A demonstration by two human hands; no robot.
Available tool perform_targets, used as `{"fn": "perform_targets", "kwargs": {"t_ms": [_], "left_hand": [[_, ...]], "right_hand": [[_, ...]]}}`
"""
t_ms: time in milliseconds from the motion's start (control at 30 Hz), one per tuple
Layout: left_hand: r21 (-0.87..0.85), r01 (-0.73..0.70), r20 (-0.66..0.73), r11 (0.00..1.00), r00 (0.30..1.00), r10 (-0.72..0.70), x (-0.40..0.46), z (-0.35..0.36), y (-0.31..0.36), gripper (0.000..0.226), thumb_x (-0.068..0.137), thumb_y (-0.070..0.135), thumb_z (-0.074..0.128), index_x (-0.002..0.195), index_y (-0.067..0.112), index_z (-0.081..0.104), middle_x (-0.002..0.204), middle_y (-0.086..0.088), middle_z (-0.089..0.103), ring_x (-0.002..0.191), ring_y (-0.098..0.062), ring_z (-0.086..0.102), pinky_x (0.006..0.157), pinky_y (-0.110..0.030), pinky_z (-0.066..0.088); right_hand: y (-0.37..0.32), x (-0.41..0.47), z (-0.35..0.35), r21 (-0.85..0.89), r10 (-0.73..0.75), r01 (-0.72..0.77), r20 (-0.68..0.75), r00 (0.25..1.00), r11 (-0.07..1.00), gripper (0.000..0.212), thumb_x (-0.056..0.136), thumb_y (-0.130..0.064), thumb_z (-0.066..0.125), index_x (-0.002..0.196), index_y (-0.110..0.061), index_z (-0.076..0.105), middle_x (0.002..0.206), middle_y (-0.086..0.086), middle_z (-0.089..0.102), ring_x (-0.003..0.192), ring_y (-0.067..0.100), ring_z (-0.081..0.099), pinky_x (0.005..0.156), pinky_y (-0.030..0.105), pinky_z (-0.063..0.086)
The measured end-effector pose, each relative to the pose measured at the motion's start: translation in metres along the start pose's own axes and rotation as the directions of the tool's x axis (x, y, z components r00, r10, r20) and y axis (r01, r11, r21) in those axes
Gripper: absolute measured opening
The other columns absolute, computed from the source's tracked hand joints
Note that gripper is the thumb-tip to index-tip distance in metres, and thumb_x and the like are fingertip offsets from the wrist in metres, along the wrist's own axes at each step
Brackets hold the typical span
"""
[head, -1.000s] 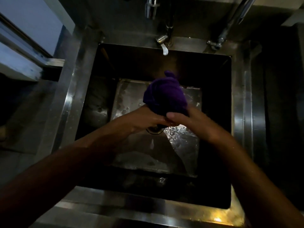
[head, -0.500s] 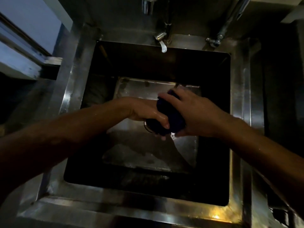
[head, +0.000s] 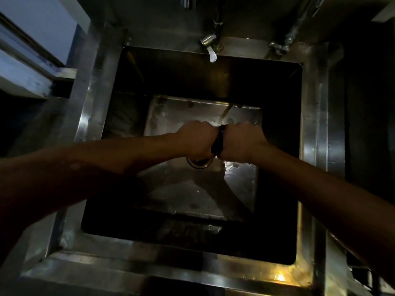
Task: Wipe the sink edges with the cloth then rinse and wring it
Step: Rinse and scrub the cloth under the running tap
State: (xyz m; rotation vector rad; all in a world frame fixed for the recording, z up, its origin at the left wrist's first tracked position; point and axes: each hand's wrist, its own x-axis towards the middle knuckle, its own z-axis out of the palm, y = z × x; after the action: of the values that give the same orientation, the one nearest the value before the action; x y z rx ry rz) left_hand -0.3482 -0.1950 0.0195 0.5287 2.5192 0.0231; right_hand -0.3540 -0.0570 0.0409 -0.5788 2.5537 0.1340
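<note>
Head view, from the near side outward: the steel sink (head: 316,146) has a broad flat front rim with a warm yellow glint at its right corner, and both bare forearms reach over that rim into the deep square basin. The person's left hand (head: 195,139) and right hand (head: 241,141) now sit fist against fist above the drain (head: 198,163), knuckles up. Half a second ago the right hand lay over the top of the bundle with its fingers spread across it, and a second ago the cloth stood up as a rounded purple lump above both hands. Now the cloth (head: 218,141) shows only as a thin dark strip squeezed between the two fists, its purple hardly readable in the dim light. Each hand is clenched round its own end of it. The cloth hangs over the middle of the basin, clear of the floor.

The basin floor is wet, dull metal with shiny droplets and streaks, and creases run in toward the round drain. The walls are dark and smooth. Beyond the far rim, a small curved chrome tap lever (head: 210,51) points down over the basin, and a slanted metal pipe (head: 297,24) rises at the right.
</note>
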Motion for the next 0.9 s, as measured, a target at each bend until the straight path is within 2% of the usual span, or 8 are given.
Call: {"fn": "perform_targets", "kwargs": {"t_ms": [200, 333, 500, 567, 667, 733, 800, 900], "left_hand": [[0.137, -0.12, -0.299, 0.983, 0.941, 0.156, 0.013, 0.024, -0.009, 0.061, 0.085, 0.043, 0.067, 0.137, 0.016, 0.05, 0.095, -0.005, 0.07, 0.078, -0.027, 0.068, 0.068, -0.035, 0.051], [0.1, -0.202, -0.476, 0.974, 0.85, 0.225, 0.009, 0.043, -0.006, 0.08, 0.075, 0.034, 0.078, 0.145, 0.015, 0.044, 0.083, -0.009, 0.072, 0.063, -0.031, 0.067, 0.057, -0.034, 0.051], [-0.312, 0.006, -0.237, 0.95, 0.968, -0.084, 0.001, 0.041, 0.003, 0.061, 0.081, 0.044, 0.073, 0.138, 0.032, 0.053, 0.106, -0.003, 0.072, 0.095, -0.026, 0.068, 0.073, -0.03, 0.046], [-0.432, 0.127, -0.112, 0.893, 0.975, -0.193, 0.001, 0.037, 0.002, 0.04, 0.077, 0.036, 0.077, 0.114, 0.024, 0.066, 0.102, -0.004, 0.071, 0.093, -0.026, 0.068, 0.072, -0.03, 0.049], [-0.595, 0.177, -0.018, 0.784, 0.972, -0.234, -0.001, 0.036, -0.009, 0.027, 0.075, 0.035, 0.076, 0.091, 0.016, 0.067, 0.092, -0.009, 0.071, 0.085, -0.026, 0.068, 0.076, -0.036, 0.057], [-0.738, 0.217, 0.047, 0.639, 0.961, -0.272, -0.002, 0.031, -0.02, 0.031, 0.077, 0.034, 0.076, 0.088, 0.007, 0.069, 0.085, -0.012, 0.07, 0.077, -0.023, 0.066, 0.069, -0.033, 0.055], [-0.86, 0.266, 0.151, 0.436, 0.948, -0.279, -0.005, 0.016, -0.029, 0.023, 0.077, 0.021, 0.075, 0.089, 0.003, 0.068, 0.075, -0.012, 0.065, 0.062, -0.021, 0.059, 0.053, -0.026, 0.046], [-0.927, 0.264, 0.28, 0.267, 0.96, 0.023, -0.015, -0.013, -0.028, 0.005, 0.086, 0.007, 0.064, 0.082, 0.007, 0.06, 0.062, -0.005, 0.054, 0.047, -0.013, 0.047, 0.042, -0.02, 0.038]], "right_hand": [[0.013, 0.027, 0.003, 0.503, -0.141, -0.104, 0.424, 0.895, 0.858, 0.017, 0.084, -0.02, 0.071, 0.076, -0.025, 0.057, 0.079, -0.003, 0.058, 0.069, 0.012, 0.057, 0.055, 0.022, 0.041], [0.021, 0.03, 0.004, 0.548, -0.165, -0.229, 0.577, 0.8, 0.805, 0.007, 0.081, -0.013, 0.069, 0.081, -0.015, 0.062, 0.089, 0.007, 0.062, 0.072, 0.017, 0.059, 0.053, 0.022, 0.049], [0.026, 0.033, 0.012, 0.564, -0.114, -0.275, 0.558, 0.822, 0.779, 0.034, 0.07, -0.024, 0.081, 0.097, -0.012, 0.066, 0.097, 0.013, 0.072, 0.081, 0.025, 0.072, 0.069, 0.032, 0.058], [0.025, 0.037, 0.015, 0.596, -0.114, -0.242, 0.497, 0.86, 0.765, 0.063, 0.061, -0.031, 0.088, 0.117, -0.015, 0.063, 0.108, 0.009, 0.073, 0.086, 0.023, 0.073, 0.07, 0.031, 0.061], [0.026, 0.03, 0.013, 0.701, -0.071, -0.151, 0.278, 0.958, 0.697, 0.116, 0.061, -0.029, 0.092, 0.154, -0.026, 0.023, 0.137, 0.003, 0.054, 0.115, 0.026, 0.062, 0.084, 0.031, 0.056], [0.027, 0.01, 0.006, 0.576, -0.074, 0.101, -0.071, 0.995, 0.811, 0.116, 0.068, -0.039, 0.086, 0.158, -0.022, 0.014, 0.155, 0.007, 0.038, 0.137, 0.029, 0.044, 0.104, 0.035, 0.044], [0.022, -0.017, 0.002, 0.301, -0.185, 0.308, -0.377, 0.908, 0.902, 0.1, 0.077, -0.052, 0.067, 0.158, -0.021, 0.017, 0.163, 0.009, 0.021, 0.148, 0.03, 0.026, 0.114, 0.046, 0.035], [0.015, -0.035, 0.019, 0.113, -0.32, 0.471, -0.595, 0.737, 0.875, 0.072, 0.092, -0.043, 0.049, 0.153, -0.009, 0.033, 0.161, 0.021, 0.024, 0.148, 0.039, 0.024, 0.112, 0.056, 0.035]]}}
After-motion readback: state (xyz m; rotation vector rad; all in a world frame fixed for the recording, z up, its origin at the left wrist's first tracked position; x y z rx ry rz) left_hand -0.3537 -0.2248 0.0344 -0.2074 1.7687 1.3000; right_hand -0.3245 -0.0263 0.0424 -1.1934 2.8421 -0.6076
